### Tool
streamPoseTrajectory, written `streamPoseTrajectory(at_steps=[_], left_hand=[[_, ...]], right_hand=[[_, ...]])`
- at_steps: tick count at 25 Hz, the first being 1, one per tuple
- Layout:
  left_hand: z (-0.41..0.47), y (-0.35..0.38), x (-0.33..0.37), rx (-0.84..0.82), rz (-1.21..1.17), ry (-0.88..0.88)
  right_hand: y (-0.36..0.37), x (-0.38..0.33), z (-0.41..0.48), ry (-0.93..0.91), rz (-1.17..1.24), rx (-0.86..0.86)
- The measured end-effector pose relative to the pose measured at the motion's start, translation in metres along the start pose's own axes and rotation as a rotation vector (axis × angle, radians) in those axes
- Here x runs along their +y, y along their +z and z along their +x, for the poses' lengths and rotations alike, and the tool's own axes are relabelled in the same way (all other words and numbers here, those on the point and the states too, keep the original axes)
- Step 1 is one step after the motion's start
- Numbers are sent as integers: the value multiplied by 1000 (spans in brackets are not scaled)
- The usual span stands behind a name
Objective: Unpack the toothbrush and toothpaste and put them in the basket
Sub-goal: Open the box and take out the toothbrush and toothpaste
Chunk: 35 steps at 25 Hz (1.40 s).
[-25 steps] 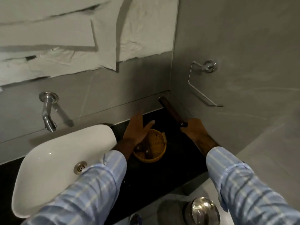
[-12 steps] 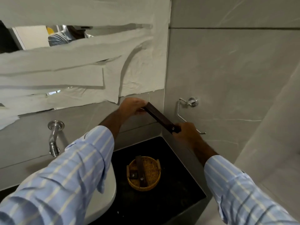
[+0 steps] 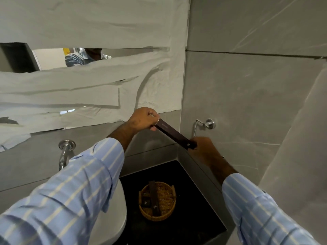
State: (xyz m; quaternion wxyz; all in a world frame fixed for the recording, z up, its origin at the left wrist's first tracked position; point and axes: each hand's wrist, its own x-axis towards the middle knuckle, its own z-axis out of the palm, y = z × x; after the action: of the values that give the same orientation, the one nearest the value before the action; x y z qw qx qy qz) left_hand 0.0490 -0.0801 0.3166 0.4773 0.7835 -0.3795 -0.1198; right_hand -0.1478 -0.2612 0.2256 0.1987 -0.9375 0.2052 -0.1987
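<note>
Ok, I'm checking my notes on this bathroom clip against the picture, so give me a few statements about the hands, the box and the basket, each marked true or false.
1. Both hands hold the long dark box, the left hand at its upper end and the right hand at its lower end. True.
2. The wicker basket is empty. False: two dark packages lie in it, one long and one small.
3. The basket stands on the black counter. True.
4. The basket sits inside the white sink. False: it stands on the counter beside the sink.
5. A towel hangs on the chrome holder. False: it is bare.
</note>
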Motion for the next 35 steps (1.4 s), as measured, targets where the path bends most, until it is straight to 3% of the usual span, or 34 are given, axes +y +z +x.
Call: streamPoseTrajectory(at_steps=[5,7,8,10,12,14,16,19,21,23,26,28,30,33,35], left_hand=[[-4,4,-2,-1,-121,-24],[-4,8,-6,25,-132,-38],[-4,11,-8,67,-144,-50],[-5,18,-14,162,-173,-73],[-7,25,-20,188,-234,-94],[-11,32,-26,142,-370,-145],[-17,39,-33,63,-482,-191],[-25,41,-48,-15,-708,-209],[-25,37,-57,29,-762,-231],[-27,35,-62,138,-581,-218],[-28,36,-61,279,-127,-94],[-26,40,-58,300,-54,-76],[-25,44,-54,291,-270,-190],[-29,52,-50,215,-886,-391],[-33,56,-49,207,-1145,-491]], right_hand=[[9,-1,1,36,58,12],[16,-4,-1,247,157,43],[20,-7,-2,430,308,-8],[28,-20,-4,712,894,-228],[36,-34,0,761,1443,-323],[44,-49,10,728,1837,-187],[49,-60,22,677,2020,-32],[50,-64,29,649,2009,2],[50,-61,30,660,1997,-6],[49,-60,31,659,2004,-12],[47,-63,34,646,2007,-33],[45,-67,36,632,1979,-25],[41,-71,40,592,1906,-18],[33,-74,44,459,1697,-14],[27,-76,48,382,1534,-18]])
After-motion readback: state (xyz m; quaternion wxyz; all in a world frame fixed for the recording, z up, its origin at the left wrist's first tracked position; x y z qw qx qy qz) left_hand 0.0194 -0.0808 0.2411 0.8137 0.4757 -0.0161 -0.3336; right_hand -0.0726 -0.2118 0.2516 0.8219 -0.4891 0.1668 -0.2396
